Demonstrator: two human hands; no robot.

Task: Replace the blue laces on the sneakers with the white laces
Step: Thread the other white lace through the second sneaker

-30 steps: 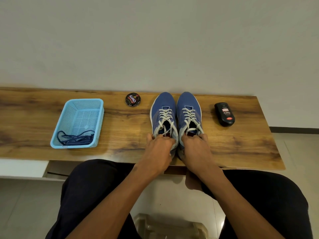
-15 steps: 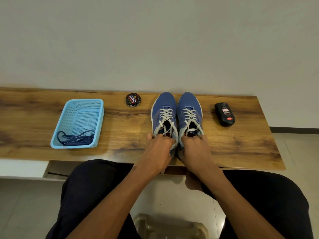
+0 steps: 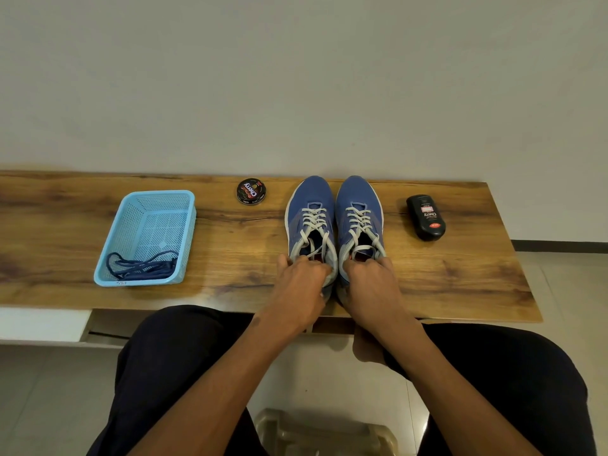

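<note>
Two blue sneakers stand side by side on the wooden table, toes toward the wall: the left sneaker (image 3: pixel 309 205) and the right sneaker (image 3: pixel 357 202). White laces (image 3: pixel 314 222) run through the eyelets of both. My left hand (image 3: pixel 301 284) grips the heel collar of the left sneaker, fingers curled over its opening. My right hand (image 3: pixel 371 284) grips the heel end of the right sneaker the same way. The dark blue laces (image 3: pixel 141 266) lie bunched in the near end of a light blue basket (image 3: pixel 131 212) at the left.
A round black polish tin (image 3: pixel 251 191) sits behind and left of the sneakers. A black polish bottle (image 3: pixel 426 217) lies to their right. The wooden table (image 3: pixel 444 274) ends at the right, near the bottle. My knees are below its front edge.
The sneakers have slid slightly away from me toward the wall under both hands. Hands keep their hold at the heels.
</note>
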